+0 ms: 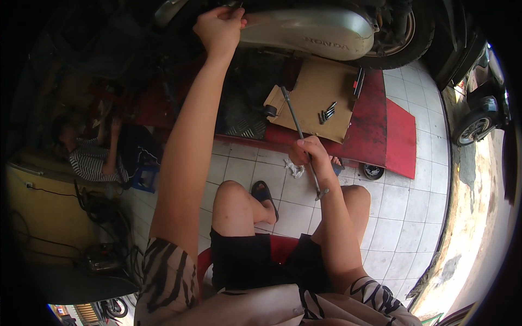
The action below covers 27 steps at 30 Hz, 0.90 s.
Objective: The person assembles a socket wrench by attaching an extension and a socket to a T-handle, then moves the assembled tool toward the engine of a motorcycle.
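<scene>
My left hand [219,27] reaches up and grips the upper edge of a scooter's silver engine cover [310,33], fingers curled over it. My right hand [310,155] is closed around a long thin metal wrench [300,136], which slants from the cardboard down past my knee. A sheet of brown cardboard [318,89] lies on the red lift platform [380,130] under the scooter, with several dark bolts [327,113] on it. I sit on a red stool [280,247], knees bent.
The scooter's rear wheel [405,41] stands at the top right. Another person in a striped shirt [92,157] sits at the left by a blue stool [144,176]. A yellow cabinet [49,217] with cables is lower left. A white rag [295,169] lies on the tiled floor.
</scene>
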### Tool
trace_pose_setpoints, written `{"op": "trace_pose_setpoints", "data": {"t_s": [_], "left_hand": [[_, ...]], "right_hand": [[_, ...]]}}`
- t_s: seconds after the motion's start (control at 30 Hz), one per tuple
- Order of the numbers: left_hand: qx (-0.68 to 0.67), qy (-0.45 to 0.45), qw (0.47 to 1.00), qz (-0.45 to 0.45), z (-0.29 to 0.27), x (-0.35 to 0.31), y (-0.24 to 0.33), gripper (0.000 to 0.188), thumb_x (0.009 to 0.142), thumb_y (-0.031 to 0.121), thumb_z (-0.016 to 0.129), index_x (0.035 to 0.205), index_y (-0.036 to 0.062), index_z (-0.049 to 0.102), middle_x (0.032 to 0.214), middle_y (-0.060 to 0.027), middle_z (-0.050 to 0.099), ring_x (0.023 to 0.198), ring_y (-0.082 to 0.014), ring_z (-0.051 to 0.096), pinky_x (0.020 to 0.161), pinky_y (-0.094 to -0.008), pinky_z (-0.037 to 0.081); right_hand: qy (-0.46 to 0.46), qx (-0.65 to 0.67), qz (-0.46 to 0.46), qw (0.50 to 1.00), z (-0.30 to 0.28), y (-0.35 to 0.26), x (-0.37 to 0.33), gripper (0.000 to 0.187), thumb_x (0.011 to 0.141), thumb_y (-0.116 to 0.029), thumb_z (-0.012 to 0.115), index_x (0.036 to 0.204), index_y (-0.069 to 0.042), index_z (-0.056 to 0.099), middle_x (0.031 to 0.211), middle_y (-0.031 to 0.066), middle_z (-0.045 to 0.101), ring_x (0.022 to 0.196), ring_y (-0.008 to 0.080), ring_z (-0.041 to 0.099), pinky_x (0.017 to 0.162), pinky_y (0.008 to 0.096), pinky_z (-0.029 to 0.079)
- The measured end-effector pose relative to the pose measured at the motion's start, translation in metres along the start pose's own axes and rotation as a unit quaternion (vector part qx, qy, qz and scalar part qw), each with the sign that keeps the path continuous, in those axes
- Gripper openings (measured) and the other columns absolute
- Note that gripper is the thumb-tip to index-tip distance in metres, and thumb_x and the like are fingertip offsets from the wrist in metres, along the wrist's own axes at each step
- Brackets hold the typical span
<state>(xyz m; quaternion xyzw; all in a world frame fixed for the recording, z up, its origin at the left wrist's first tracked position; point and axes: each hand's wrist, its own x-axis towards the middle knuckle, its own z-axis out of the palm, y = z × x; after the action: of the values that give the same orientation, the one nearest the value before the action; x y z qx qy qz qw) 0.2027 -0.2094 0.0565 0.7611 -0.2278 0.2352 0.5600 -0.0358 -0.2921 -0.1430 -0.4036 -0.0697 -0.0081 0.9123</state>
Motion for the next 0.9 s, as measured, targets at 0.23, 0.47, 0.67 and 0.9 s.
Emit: {"op": "trace_pose_setpoints", "data": {"t_s": [0.23, 0.47, 0.67, 0.9], "left_hand": [[0.069, -0.008, 0.997, 0.043, 0.0, 0.009, -0.007, 0.025, 0.082, 0.015, 0.081, 0.094, -0.006, 0.074, 0.075, -0.0096, 0.074, 0.067, -0.0122, 0.072, 0.065, -0.0243, 0.056], [0.155, 0.06, 0.981, 0.096, 0.006, 0.024, -0.017, 0.023, 0.076, 0.018, 0.085, 0.082, -0.0023, 0.075, 0.073, -0.0161, 0.073, 0.068, -0.0275, 0.071, 0.068, -0.0358, 0.053], [0.178, 0.06, 0.979, 0.079, 0.005, 0.027, -0.02, 0.025, 0.078, 0.021, 0.085, 0.086, -0.0007, 0.076, 0.076, -0.0143, 0.074, 0.071, -0.0224, 0.071, 0.07, -0.0331, 0.054], [-0.018, 0.02, 0.998, 0.061, -0.003, -0.052, -0.028, 0.021, 0.077, 0.013, 0.086, 0.082, 0.0003, 0.07, 0.057, 0.0031, 0.055, 0.051, -0.0045, 0.048, 0.05, -0.0222, 0.039]], "right_hand": [[0.021, -0.006, 0.005, 1.0, 0.002, 0.002, 0.0, 0.049, 0.094, -0.026, 0.056, 0.054, -0.013, 0.031, 0.054, -0.0053, 0.026, 0.052, 0.0083, 0.024, 0.05, 0.0299, 0.016], [0.009, -0.008, 0.0, 1.0, 0.002, 0.004, 0.001, 0.049, 0.094, -0.024, 0.056, 0.053, -0.012, 0.031, 0.053, -0.0051, 0.026, 0.051, 0.0085, 0.023, 0.05, 0.0302, 0.016], [0.012, -0.015, -0.008, 1.0, 0.001, 0.003, 0.002, 0.049, 0.094, -0.023, 0.056, 0.053, -0.012, 0.031, 0.053, -0.0052, 0.027, 0.051, 0.0085, 0.024, 0.05, 0.0303, 0.016], [0.043, -0.022, -0.01, 0.999, -0.011, 0.007, 0.005, 0.048, 0.094, -0.023, 0.056, 0.054, -0.012, 0.032, 0.054, -0.0048, 0.027, 0.052, 0.0089, 0.024, 0.051, 0.0305, 0.018]]}}
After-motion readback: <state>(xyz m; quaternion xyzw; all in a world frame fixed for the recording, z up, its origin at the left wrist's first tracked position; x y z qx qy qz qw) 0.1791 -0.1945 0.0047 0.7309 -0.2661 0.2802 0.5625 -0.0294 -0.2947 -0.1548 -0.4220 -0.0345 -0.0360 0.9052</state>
